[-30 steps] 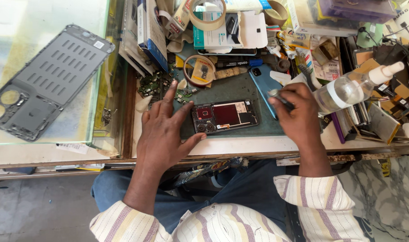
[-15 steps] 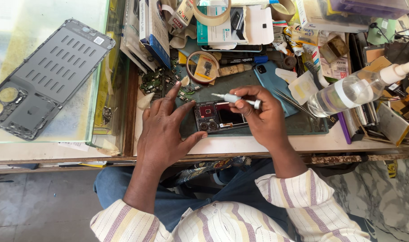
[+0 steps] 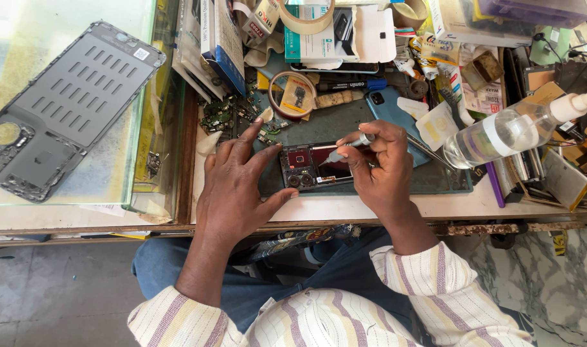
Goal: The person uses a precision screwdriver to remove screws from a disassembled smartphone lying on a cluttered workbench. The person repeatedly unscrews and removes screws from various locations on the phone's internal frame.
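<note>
- The opened phone (image 3: 316,166) lies flat on the dark green work mat (image 3: 435,178), between the two hands, its camera end toward the left hand.
- The left hand (image 3: 239,186) rests palm down on the mat with fingers spread; its fingers and thumb touch the phone's left end, steadying it rather than gripping it.
- The right hand (image 3: 383,168) is closed around a slim grey-tipped tool (image 3: 346,147), whose point comes down on the phone's exposed inside.
- The right hand covers the phone's right half, so that end cannot be seen.
- The spot where the tip meets the phone is too small to make out.
- A clear spray bottle (image 3: 509,128) lies just right of the right hand; a grey back cover (image 3: 62,109) lies well apart on the glass counter (image 3: 123,173) at left.
</note>
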